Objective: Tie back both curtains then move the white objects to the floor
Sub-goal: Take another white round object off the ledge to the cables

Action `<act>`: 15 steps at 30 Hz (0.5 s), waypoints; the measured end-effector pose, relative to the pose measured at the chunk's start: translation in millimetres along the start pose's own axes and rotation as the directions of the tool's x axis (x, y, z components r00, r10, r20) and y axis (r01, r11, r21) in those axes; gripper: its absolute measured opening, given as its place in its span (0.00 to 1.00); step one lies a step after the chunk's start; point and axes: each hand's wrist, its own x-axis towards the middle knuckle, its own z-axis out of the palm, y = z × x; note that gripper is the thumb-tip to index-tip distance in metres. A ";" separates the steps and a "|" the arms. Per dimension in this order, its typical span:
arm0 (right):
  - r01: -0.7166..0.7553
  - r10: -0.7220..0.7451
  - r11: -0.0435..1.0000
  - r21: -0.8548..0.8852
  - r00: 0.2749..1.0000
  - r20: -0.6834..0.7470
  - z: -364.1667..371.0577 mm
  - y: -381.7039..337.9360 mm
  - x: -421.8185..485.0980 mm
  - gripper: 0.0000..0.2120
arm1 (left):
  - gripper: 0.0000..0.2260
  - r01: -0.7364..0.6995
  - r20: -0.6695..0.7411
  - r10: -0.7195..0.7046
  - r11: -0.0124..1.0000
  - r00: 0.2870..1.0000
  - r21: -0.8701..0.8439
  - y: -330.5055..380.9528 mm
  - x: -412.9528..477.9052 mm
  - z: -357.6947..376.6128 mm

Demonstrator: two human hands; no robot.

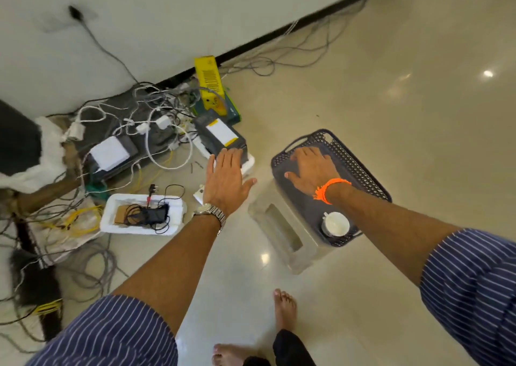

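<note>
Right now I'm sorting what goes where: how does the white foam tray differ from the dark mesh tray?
The white foam tray lies on the floor; the dark mesh tray sits raised on a pale stool. The foam tray holds black cables and a device; the mesh tray holds a white cup. The right hand reaches over the mesh tray only. Both are shallow and rectangular.

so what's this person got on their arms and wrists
Both arms wear dark blue sleeves with thin white stripes, pushed up above the elbows. The left wrist carries a silver metal watch on a link bracelet, just behind the left hand. The right wrist has a bright orange thread tied around it, loose ends fraying, behind the right hand.
</note>
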 end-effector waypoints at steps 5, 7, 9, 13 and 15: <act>0.199 -0.206 0.977 -0.075 0.975 -0.086 -10.7 -102.2 13.4 0.30 | 0.38 0.197 -0.072 -0.194 0.980 0.978 0.036 -88.5 -46.9 -60.1; 0.272 -0.283 0.955 -0.115 0.955 -0.092 -14.4 -147.7 16.1 0.32 | 0.38 0.274 -0.103 -0.268 0.961 0.958 0.040 -121.7 -72.5 -84.4; 0.352 -0.366 0.925 -0.144 0.927 -0.082 -17.8 -196.6 15.7 0.34 | 0.38 0.351 -0.133 -0.341 0.935 0.931 0.059 -155.8 -101.6 -107.6; 0.497 -0.514 0.850 -0.173 0.856 -0.064 -19.5 -299.4 5.4 0.35 | 0.38 0.493 -0.172 -0.476 0.867 0.862 0.073 -223.3 -166.5 -147.2; 0.566 -0.583 0.804 -0.181 0.811 -0.053 -14.6 -351.9 -2.4 0.34 | 0.37 0.564 -0.206 -0.541 0.823 0.815 0.066 -253.7 -203.5 -164.7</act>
